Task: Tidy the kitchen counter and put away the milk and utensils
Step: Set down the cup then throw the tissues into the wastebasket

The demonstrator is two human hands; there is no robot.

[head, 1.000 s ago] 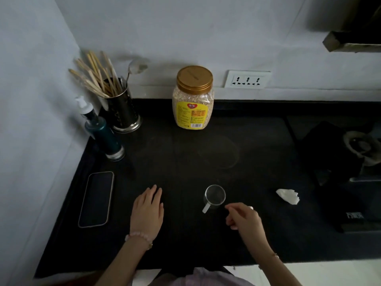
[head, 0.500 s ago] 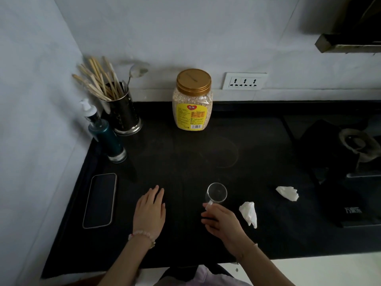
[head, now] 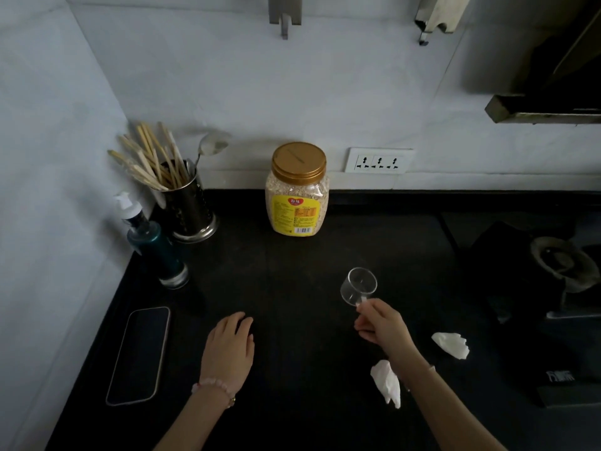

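A small clear plastic measuring cup (head: 358, 285) is tilted above the black counter (head: 292, 262), and my right hand (head: 381, 323) pinches its short handle. My left hand (head: 229, 346) rests flat on the counter, palm down, fingers slightly curled, holding nothing. Two crumpled white tissues lie near my right arm, one tissue (head: 387, 382) just left of the forearm and another tissue (head: 451, 344) to its right. A metal utensil holder (head: 187, 206) with chopsticks and a spoon stands at the back left corner.
A jar of oats (head: 297, 190) with a gold lid stands at the back wall. A teal pump bottle (head: 156, 245) and a phone (head: 138, 354) sit along the left edge. A dark stove burner (head: 564, 262) fills the right side. A wall socket (head: 377, 160) is behind.
My right hand let go of a tissue, took the cup by its handle and lifted it off the counter, tilting it. The left hand stayed put. The camera view rose.
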